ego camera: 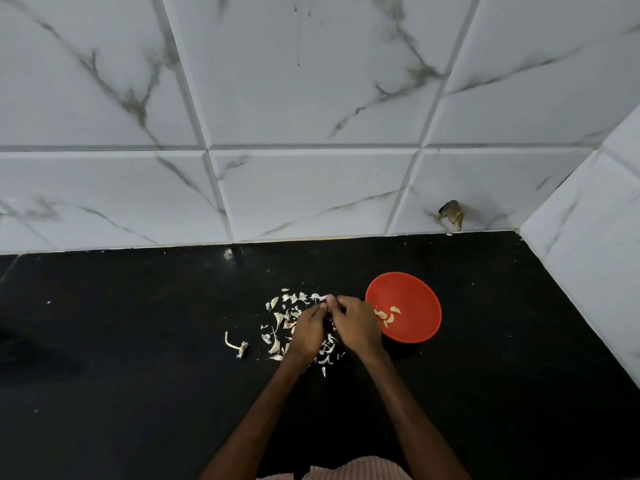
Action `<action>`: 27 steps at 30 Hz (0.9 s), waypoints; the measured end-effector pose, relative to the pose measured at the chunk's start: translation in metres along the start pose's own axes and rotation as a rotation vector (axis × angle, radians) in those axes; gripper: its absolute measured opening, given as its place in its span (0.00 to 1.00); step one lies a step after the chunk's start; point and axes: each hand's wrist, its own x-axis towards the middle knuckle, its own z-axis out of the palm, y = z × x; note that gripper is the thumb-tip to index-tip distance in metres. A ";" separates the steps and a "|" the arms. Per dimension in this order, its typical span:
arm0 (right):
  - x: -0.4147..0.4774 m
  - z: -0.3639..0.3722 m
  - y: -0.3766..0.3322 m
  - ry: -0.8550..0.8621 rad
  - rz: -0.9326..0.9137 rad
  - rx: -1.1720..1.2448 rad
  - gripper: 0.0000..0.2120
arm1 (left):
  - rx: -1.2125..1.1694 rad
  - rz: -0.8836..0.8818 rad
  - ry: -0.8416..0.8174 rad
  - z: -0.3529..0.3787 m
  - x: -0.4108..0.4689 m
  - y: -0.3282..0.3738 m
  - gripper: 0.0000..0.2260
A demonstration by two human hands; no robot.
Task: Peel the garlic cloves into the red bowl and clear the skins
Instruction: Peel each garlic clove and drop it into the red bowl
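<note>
A: Starting low with the worktop (138, 393): black, glossy, flecked with tiny white specks (48, 302) toward the left.
B: And meeting the back wall (311, 98) right behind. White tiles veined in grey, split by recessed grout lines (311, 147).
A: Up top, thin dark drip marks (298, 36) down one tile.
B: Turning the corner on the right into a side wall (588, 237), same tiling.
A: Just left of that corner, low against the back wall, a brown crumpled scrap (453, 213). Hard to tell what.
B: Small bright glint (228, 253) at the worktop's far edge.
</note>
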 end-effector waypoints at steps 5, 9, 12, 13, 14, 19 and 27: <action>-0.001 0.003 -0.002 -0.006 -0.017 0.114 0.20 | 0.039 -0.011 0.044 0.007 -0.004 0.011 0.24; -0.003 0.007 -0.004 0.008 0.032 0.324 0.20 | 0.062 0.044 0.099 0.011 -0.004 0.014 0.25; -0.002 0.009 -0.007 0.029 0.156 0.490 0.18 | 0.048 0.081 0.070 0.012 -0.005 0.015 0.22; -0.001 0.008 -0.007 0.017 0.203 0.551 0.18 | 0.042 0.100 0.045 0.011 -0.006 0.016 0.21; 0.000 0.007 -0.008 0.008 0.232 0.596 0.17 | 0.068 0.128 0.023 0.009 -0.006 0.016 0.20; 0.001 -0.001 -0.008 0.179 -0.046 0.231 0.21 | 0.178 0.123 0.021 0.004 -0.004 0.020 0.20; -0.004 -0.008 -0.006 0.404 -0.499 -0.174 0.14 | -0.168 -0.018 0.076 0.014 -0.010 0.029 0.23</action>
